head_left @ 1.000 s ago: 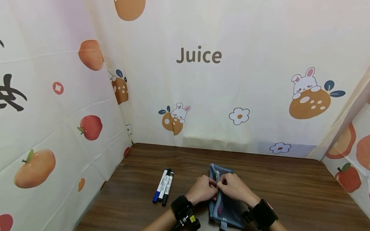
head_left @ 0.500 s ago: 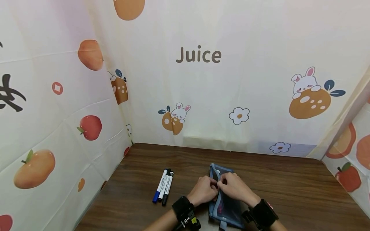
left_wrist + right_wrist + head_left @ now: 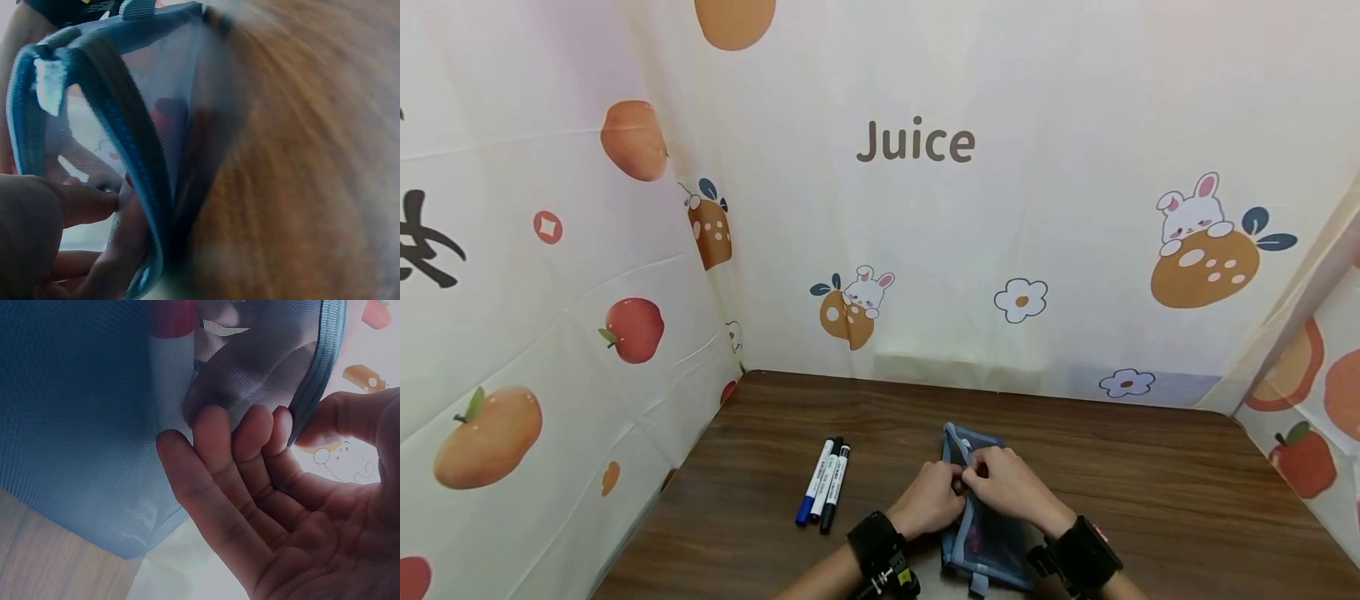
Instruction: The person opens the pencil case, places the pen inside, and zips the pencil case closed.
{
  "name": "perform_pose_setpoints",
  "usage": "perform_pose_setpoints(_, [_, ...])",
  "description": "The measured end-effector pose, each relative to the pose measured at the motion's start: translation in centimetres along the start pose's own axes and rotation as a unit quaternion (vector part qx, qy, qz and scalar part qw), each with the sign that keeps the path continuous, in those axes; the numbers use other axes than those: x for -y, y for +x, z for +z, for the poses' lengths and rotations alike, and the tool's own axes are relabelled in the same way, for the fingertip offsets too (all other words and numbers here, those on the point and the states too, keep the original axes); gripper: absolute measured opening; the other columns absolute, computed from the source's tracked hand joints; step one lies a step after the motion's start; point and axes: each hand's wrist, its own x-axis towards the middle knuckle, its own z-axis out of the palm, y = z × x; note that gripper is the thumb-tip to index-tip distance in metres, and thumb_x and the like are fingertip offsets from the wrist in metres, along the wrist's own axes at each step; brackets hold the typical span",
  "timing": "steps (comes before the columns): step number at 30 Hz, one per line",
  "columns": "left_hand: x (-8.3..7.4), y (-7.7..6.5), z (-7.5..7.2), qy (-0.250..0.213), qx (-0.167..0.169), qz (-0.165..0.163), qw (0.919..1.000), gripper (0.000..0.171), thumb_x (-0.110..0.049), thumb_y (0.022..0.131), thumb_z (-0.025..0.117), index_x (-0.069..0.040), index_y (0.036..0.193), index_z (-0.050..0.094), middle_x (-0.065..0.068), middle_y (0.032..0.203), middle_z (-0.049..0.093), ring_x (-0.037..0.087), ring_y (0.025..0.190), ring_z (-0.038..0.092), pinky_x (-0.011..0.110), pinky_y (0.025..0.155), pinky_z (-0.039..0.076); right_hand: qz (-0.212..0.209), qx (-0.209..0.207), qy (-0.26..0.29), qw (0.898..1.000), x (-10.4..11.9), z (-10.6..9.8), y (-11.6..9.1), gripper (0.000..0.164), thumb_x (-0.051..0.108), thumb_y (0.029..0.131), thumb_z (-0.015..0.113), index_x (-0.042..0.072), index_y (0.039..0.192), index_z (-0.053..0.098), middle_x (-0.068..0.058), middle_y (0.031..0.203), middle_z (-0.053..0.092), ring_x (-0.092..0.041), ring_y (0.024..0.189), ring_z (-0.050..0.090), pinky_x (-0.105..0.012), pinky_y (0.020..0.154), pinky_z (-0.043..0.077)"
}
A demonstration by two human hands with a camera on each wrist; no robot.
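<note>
A blue mesh zip pouch (image 3: 996,546) lies on the table with its zipped mouth parted. My right hand (image 3: 1011,487) pinches one zipper edge between thumb and fingers, the other fingers lying curled against the mesh in the right wrist view. At the opposite side of the mouth, my left hand (image 3: 928,496) has thumb and fingers curled in at the opening, gripping there; its fingertips are partly hidden behind the zipper edge (image 3: 147,181). Through the mesh shows a red-capped marker (image 3: 172,381) inside the pouch. A fabric tab (image 3: 979,583) sticks out at the pouch's near end.
Left of the pouch, a blue-capped marker (image 3: 815,483) lies side by side with two black-capped markers (image 3: 835,492) on the brown wooden table (image 3: 1150,492). A printed curtain (image 3: 925,233) stands along the back and sides.
My left hand has shifted slightly away from me along the pouch and its fingers are more curled. The right hand keeps its pinch; the loose markers lie still.
</note>
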Motion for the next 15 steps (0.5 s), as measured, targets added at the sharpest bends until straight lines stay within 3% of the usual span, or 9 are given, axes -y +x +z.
perform_pose_setpoints(9, [0.03, 0.08, 0.09, 0.013, 0.013, 0.021, 0.9996, 0.037, 0.006, 0.086, 0.058, -0.021, 0.068, 0.042, -0.013, 0.059, 0.033, 0.002, 0.049, 0.033, 0.021, 0.049, 0.027, -0.004, -0.009, -0.005, 1.0, 0.12, 0.02, 0.15, 0.031, 0.01, 0.1, 0.059, 0.015, 0.07, 0.054, 0.009, 0.059, 0.039, -0.005, 0.05, 0.032, -0.022, 0.053, 0.028])
perform_pose_setpoints(15, [-0.2, -0.1, 0.16, 0.0, 0.023, -0.002, 0.9997, 0.032, 0.006, 0.085, 0.06, -0.019, 0.068, 0.048, -0.011, 0.059, 0.037, 0.004, 0.049, 0.039, 0.021, 0.048, 0.029, -0.006, -0.009, -0.006, 1.0, 0.08, 0.18, 0.19, 0.03, 0.011, 0.099, 0.059, 0.015, 0.069, 0.056, 0.009, 0.06, 0.041, -0.005, 0.051, 0.035, -0.021, 0.053, 0.029])
